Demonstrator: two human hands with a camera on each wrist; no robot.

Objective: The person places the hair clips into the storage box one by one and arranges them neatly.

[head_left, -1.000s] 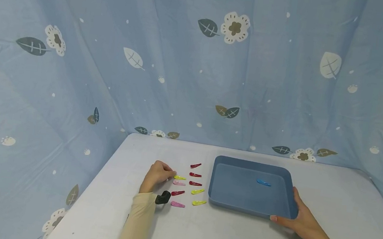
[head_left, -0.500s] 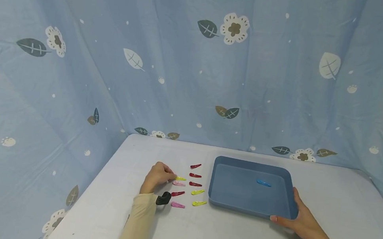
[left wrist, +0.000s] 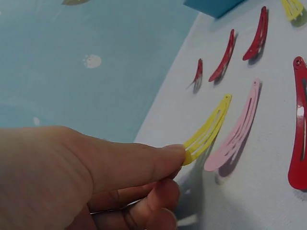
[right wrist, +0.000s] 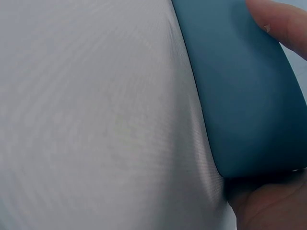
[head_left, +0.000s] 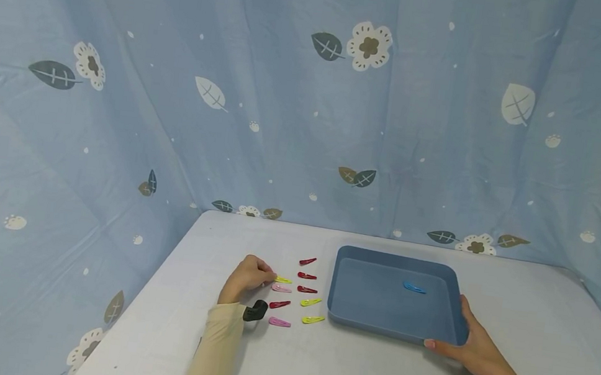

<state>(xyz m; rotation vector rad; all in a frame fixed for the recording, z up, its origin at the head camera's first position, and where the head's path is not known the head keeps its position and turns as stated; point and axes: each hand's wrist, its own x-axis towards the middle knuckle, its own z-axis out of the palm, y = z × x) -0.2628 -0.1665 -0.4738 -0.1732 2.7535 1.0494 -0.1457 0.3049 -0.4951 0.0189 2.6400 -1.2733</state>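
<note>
My left hand [head_left: 247, 278] pinches the wide end of a yellow snap hair clip [left wrist: 209, 130] between thumb and fingers, its narrow end pointing away. Right beside that clip a pale pink hair clip [left wrist: 235, 136] lies on the table. At the right, my right hand [head_left: 487, 364] grips the near right corner of a blue-grey tray [head_left: 366, 295], thumb at the front wall and fingers along the right side. In the right wrist view, the thumb [right wrist: 283, 24] overlaps the tray's outer wall [right wrist: 240, 96]. Inside the tray lies one blue hair clip [head_left: 414, 287].
Between left hand and tray, more hair clips lie on the white table [head_left: 345, 374]: several red ones, including one red clip [head_left: 308, 275], two yellow ones, including one yellow clip [head_left: 313, 320], and a darker pink clip [head_left: 279, 322]. A patterned blue curtain [head_left: 260, 145] hangs behind.
My left hand's fingertips have closed slightly further over the end of the yellow hair clip. The right hand and the tray stay where they were.
</note>
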